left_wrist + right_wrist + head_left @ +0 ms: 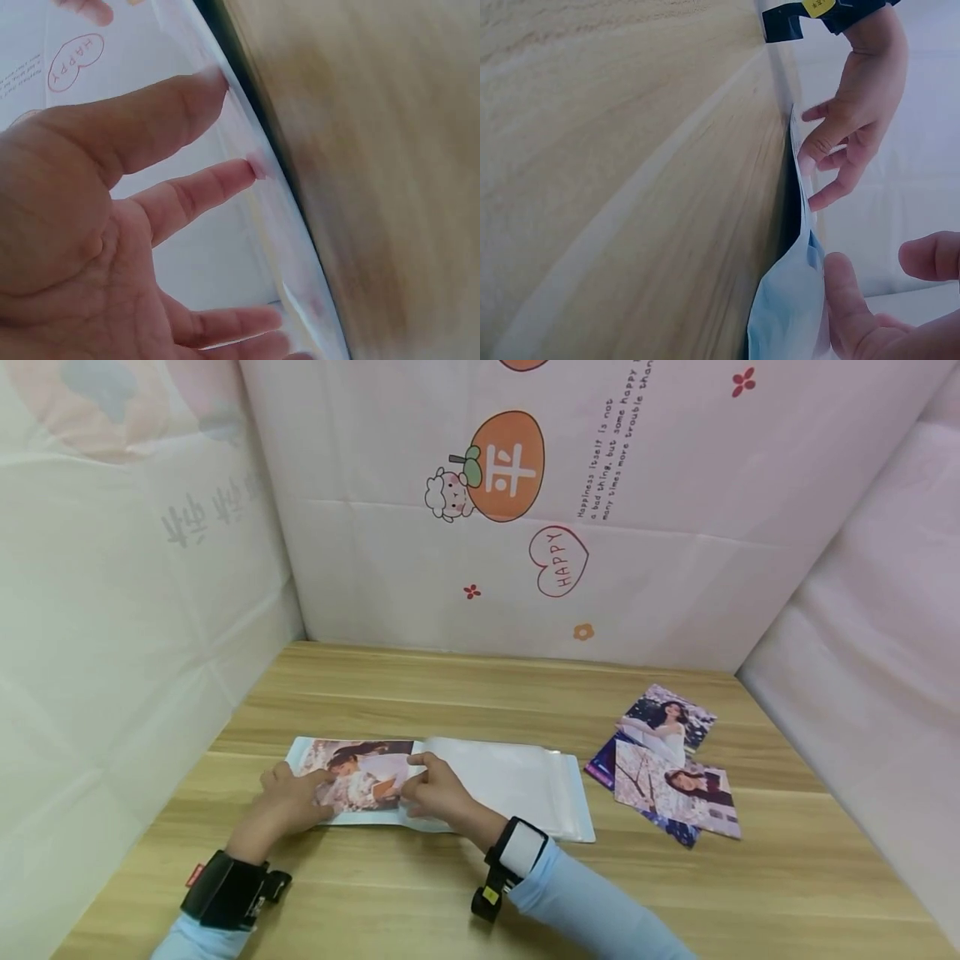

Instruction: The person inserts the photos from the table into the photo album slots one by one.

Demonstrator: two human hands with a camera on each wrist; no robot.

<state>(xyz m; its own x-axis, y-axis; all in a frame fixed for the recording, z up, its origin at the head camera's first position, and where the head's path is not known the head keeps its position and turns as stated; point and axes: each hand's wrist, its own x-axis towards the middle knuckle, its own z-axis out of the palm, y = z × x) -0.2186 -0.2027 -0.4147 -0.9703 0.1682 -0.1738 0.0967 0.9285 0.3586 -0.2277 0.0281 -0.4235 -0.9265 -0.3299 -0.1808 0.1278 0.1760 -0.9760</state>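
Observation:
A small photo album with pale blue edges lies spread on the table. Its left side shows a photo of a person among pink blossoms; milky clear sleeves cover the right side. My left hand rests on the photo's left part, and in the left wrist view its fingers are spread with the tips touching the page. By the album's middle fold is my right hand. The right wrist view shows its thumb against the page, with another finger held off it.
Several loose photos overlap on the wooden table to the right of the album. White printed cloth walls in the back and both sides. Each wrist wears a strapped camera.

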